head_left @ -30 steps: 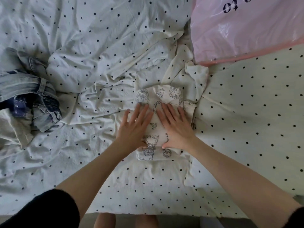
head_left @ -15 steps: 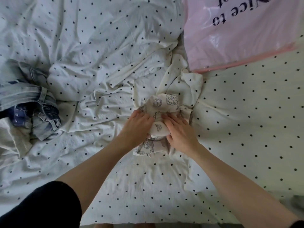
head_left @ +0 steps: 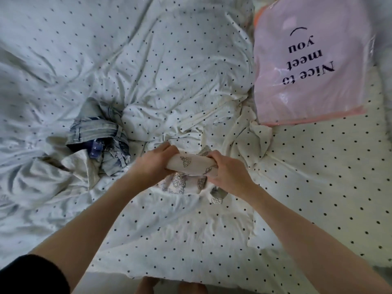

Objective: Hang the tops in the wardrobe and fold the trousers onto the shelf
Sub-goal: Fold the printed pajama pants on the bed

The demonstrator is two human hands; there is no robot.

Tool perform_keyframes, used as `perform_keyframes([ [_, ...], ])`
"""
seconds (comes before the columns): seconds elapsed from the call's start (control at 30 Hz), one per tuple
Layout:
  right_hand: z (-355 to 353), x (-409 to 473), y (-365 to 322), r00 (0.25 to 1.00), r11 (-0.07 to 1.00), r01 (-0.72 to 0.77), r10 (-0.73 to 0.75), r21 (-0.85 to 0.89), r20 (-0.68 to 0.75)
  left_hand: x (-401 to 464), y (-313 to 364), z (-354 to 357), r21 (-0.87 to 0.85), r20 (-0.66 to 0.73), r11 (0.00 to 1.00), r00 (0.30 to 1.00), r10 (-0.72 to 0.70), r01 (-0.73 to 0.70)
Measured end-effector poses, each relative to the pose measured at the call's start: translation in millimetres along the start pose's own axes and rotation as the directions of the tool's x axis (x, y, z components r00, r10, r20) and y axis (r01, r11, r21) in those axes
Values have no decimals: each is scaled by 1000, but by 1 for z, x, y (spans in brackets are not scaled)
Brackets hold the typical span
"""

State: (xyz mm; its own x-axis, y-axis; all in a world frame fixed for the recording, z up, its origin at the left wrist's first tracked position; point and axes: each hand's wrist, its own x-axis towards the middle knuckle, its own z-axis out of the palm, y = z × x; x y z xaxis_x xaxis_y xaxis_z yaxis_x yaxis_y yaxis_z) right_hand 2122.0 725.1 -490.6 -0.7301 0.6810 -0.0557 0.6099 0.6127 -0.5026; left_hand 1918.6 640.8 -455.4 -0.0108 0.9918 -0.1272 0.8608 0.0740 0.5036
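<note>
Head view: a folded cream garment point(head_left: 191, 166) printed with dark outline drawings is held just above the bed point(head_left: 169, 240), near the middle of the frame. Its left end is gripped by the left hand point(head_left: 153, 164), whose fingers point(head_left: 169, 147) are curled over the top of the roll. Its right end is gripped by the right hand point(head_left: 228, 171), fingers wrapped round the cloth in the same way. A lower part of the garment hangs below the hands and is seen touching the bedding.

A crumpled pair of pale blue jeans point(head_left: 101, 139) is seen lying to the left, well apart from the hands, with a light grey cloth point(head_left: 78, 164) bunched against it. The bed is covered in white sheets with small dark dots, heavily creased.

A pink plastic bag point(head_left: 307, 66) is laid at the upper right. Dark lettering is printed on it (upside down from this angle), and it can be read as "Nice to meet you", with a curved stroke beside the last word. A loose cream cloth point(head_left: 252, 132) is rumpled just below the bag's lower corner.
</note>
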Motion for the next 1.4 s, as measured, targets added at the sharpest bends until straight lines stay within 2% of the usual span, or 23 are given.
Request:
perform_keyframes([
  [0.1, -14, 17, -42, 995, 1000, 24, -26, -17, -95, -34, -15, -34, 17, -102, 1000, 995, -17, 19],
  [0.23, -13, 22, -114, 987, 998, 62, -63, -12, -150, -93, -40, -73, 102, -219, 990, 973, -73, 98],
  [0.37, -10, 36, -207, 942, 955, 287, -295, -75, -159, -174, -69, -126, 191, -334, 966, 937, -104, 175],
  [0.43, -8, 47, -263, 886, 903, 416, -430, -109, -176, -218, -88, -154, 277, -427, 924, 895, -127, 263],
  [0.5, -1, 54, -328, 818, 841, 517, -540, -157, -198, -264, -109, -178, 288, -525, 893, 837, -154, 345],
  [0.67, 47, 57, -498, 590, 651, 724, -756, -229, -282, -386, -170, -228, 217, -705, 907, 701, -110, 360],
  [0.77, 76, 58, -583, 464, 542, 802, -830, -250, -309, -463, -210, -266, 194, -776, 895, 621, -111, 403],
  [0.9, 100, 78, -674, 412, 470, 868, -862, -163, -295, -531, -255, -316, 226, -841, 851, 535, -75, 474],
  [1.03, 121, 104, -769, 485, 496, 868, -836, 24, -256, -589, -305, -365, 244, -886, 794, 461, -51, 557],
  [1.1, 132, 124, -817, 470, 474, 879, -846, 50, -253, -614, -333, -393, 267, -894, 758, 447, -37, 596],
  [1.33, 196, 230, -979, 246, 271, 962, -920, -42, -305, -692, -456, -505, 263, -923, 664, 383, -38, 700],
  [1.4, 214, 265, -1033, 155, 189, 978, -941, -87, -301, -712, -498, -546, 286, -917, 636, 397, -36, 717],
])
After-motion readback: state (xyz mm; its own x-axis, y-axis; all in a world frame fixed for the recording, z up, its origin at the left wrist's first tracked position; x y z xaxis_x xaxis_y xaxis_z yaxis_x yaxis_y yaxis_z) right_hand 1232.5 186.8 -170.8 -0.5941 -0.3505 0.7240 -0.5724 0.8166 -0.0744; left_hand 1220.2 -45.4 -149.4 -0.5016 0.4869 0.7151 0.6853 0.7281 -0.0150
